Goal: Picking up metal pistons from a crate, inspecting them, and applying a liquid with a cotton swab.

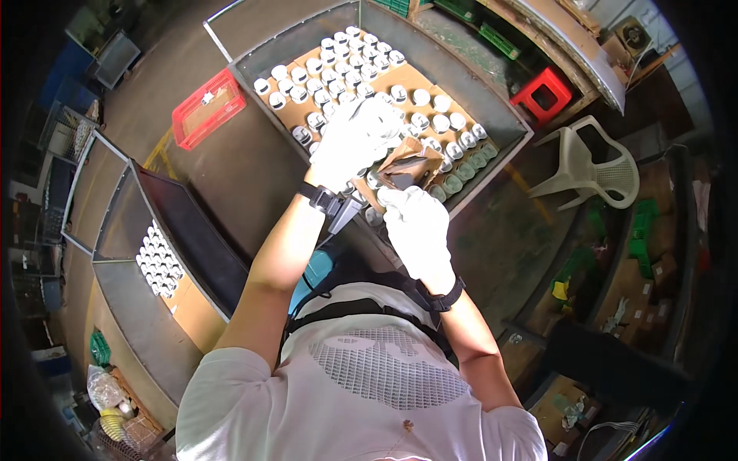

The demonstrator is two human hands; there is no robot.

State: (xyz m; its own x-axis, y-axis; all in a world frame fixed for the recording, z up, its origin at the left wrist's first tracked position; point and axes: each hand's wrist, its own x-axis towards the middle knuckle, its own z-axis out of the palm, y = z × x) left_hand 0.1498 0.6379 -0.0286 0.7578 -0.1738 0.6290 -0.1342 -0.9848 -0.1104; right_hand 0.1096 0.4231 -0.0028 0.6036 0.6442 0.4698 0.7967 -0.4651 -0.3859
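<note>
Both hands wear white gloves washed out by glare. Over the middle of a metal-walled cart [470, 201], my left hand [350, 142] has its fingers closed around what looks like a round metal part [377, 117], mostly lost in the brightness. An open brown paper bag or small carton [413, 164] with a dark inside lies beside it. The fingers of my right hand [417, 230] are pressed together at its near edge. Rows of short, cylindrical, piston-like parts [338, 73] stand on a cardboard sheet [403, 77] around both hands. Some at the cart's right side look greenish [465, 170].
A red crate [207, 107] rests on the floor left of the cart. Another metal cart [138, 307] at the left holds more similar parts [159, 260]. To the right are a red stool [543, 96] and a white plastic chair [592, 165]. Shelving with green bins [642, 229] stands beyond.
</note>
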